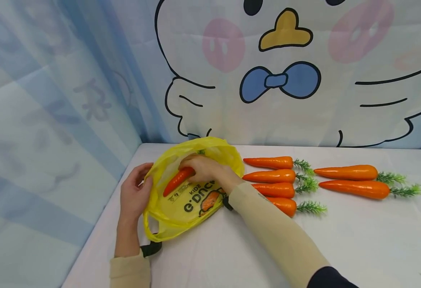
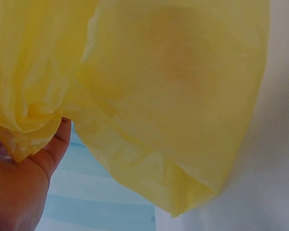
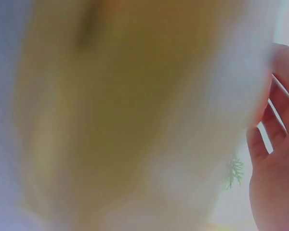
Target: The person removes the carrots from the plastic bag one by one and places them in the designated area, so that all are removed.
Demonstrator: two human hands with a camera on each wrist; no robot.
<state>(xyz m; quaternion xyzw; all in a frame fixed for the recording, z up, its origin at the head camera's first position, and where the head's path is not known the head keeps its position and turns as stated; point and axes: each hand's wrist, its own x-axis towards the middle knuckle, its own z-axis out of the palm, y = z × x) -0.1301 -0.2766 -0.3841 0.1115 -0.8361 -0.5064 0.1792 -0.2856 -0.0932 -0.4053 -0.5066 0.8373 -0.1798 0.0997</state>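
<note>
A yellow plastic bag (image 1: 176, 230) lies on the white table with its mouth spread wide, and printed lettering shows inside. My left hand (image 1: 135, 192) pinches the bag's left rim; in the left wrist view the left hand (image 2: 19, 187) has the bunched film between thumb and fingers. Reaching into the mouth, my right hand (image 1: 204, 170) grips an orange carrot (image 1: 177, 182) whose tip points down and left. Some green leaf shows just above that hand. Blurred yellow film fills much of the right wrist view, beside the fingers of the right hand (image 3: 279, 159).
Right of the bag, several carrots (image 1: 268, 162) with green tops lie in a column, partly behind my right forearm. Two more carrots (image 1: 347, 172) lie farther right. A printed curtain (image 1: 286, 120) stands behind the table, another fabric wall (image 1: 52, 140) at left.
</note>
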